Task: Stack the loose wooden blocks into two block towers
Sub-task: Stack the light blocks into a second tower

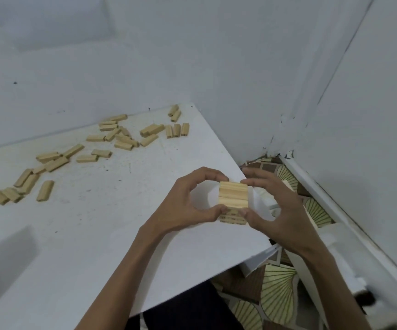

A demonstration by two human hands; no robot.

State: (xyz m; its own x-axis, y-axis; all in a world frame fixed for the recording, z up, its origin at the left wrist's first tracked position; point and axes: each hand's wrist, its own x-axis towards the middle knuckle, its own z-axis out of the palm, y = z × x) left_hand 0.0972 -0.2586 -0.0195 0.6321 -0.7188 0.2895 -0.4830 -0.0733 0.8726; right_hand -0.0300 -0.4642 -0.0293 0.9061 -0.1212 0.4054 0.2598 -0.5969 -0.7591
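I see my left hand (186, 206) and right hand (284, 211) pinching the block tower (233, 198) from both sides, centre frame, at the bench (92, 234) edge; loose blocks (101, 153) lie scattered upper left.

Forearms converging, left hand (188, 198) and right hand (282, 207) facing, curled fingers and thumbs pinching block tower (233, 195)

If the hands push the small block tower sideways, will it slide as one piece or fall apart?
The block tower shows separate layers, so a push probably shifts them apart. It is short and wide, so tipping seems unlikely. It stands near the table edge; sliding it rightward may drop it.
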